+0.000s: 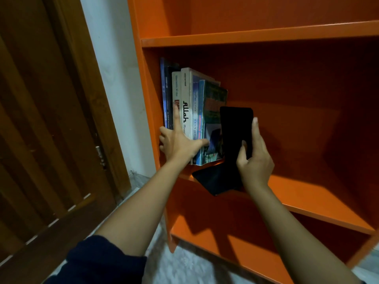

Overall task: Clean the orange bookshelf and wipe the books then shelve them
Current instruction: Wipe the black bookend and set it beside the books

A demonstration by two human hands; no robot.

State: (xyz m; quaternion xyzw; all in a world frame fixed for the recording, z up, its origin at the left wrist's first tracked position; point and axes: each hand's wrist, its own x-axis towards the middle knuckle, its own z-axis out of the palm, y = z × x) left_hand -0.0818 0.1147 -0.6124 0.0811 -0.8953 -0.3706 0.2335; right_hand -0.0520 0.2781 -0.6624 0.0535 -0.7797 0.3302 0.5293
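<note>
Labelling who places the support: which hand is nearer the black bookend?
Right. The right hand grips the black bookend by its upright plate; the left hand presses flat on the book spines to its left.

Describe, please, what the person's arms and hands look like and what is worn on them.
Both hands are bare: the left hand and the right hand show no gloves, rings or watch. A dark navy sleeve covers the left upper arm and ends near the elbow, leaving the left forearm bare. The right forearm is bare where visible.
</note>
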